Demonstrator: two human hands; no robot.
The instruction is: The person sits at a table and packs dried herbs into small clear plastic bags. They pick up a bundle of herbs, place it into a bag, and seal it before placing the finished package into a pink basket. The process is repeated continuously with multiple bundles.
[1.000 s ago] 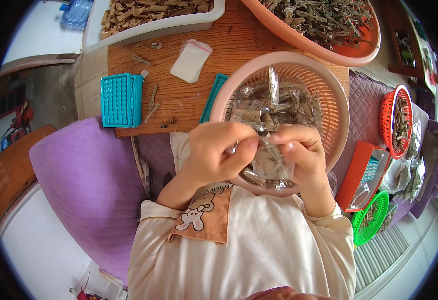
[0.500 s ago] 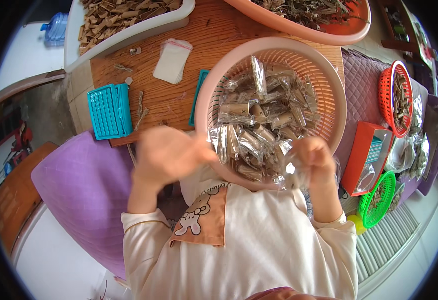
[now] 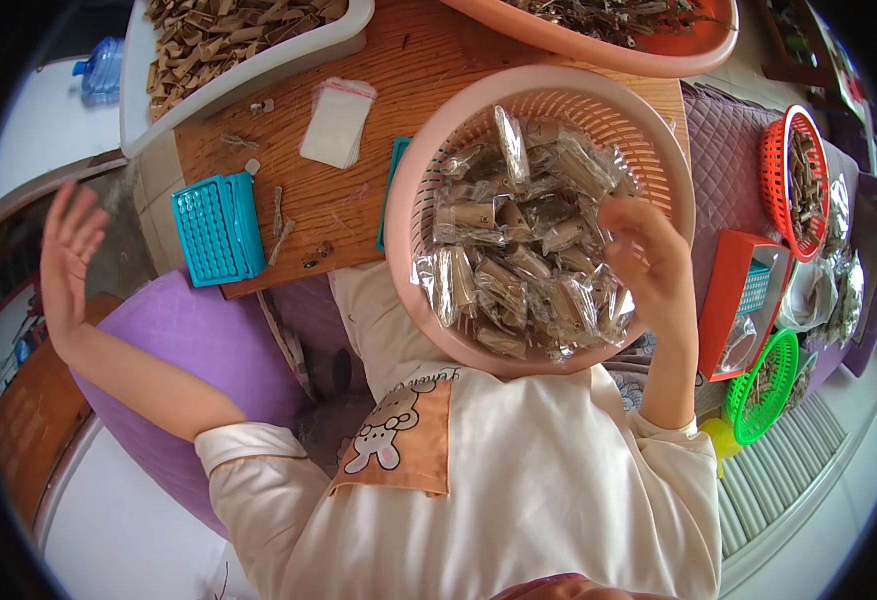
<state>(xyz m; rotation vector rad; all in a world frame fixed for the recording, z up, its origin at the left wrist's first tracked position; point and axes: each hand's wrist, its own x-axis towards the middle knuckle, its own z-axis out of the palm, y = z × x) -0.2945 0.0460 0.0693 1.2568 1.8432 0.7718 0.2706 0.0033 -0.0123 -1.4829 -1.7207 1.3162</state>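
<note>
My left hand [image 3: 70,240] is raised far out to the left, away from the table, with its fingers spread and nothing in it. Over the right side of a pink plastic basket [image 3: 410,200] hovers my right hand [image 3: 653,255], its fingers loosely bent and apart, with nothing visible between them. The basket rests partly against my lap at the table edge. Inside it lie many clear plastic packets [image 3: 528,265], each holding brown, dried-looking pieces.
The wooden table [image 3: 408,75] bears a stack of small white bags [image 3: 338,122], teal plastic trays [image 3: 218,230], a white tub [image 3: 248,85] of brown pieces and an orange basin [image 3: 558,35] of dried plants. To the right are a red basket [image 3: 773,185], red box [image 3: 713,310] and green basket [image 3: 783,385].
My left hand has swung from beside the basket far out to the left. My right hand has let go of a clear packet at the basket's near edge and moved up over the basket.
</note>
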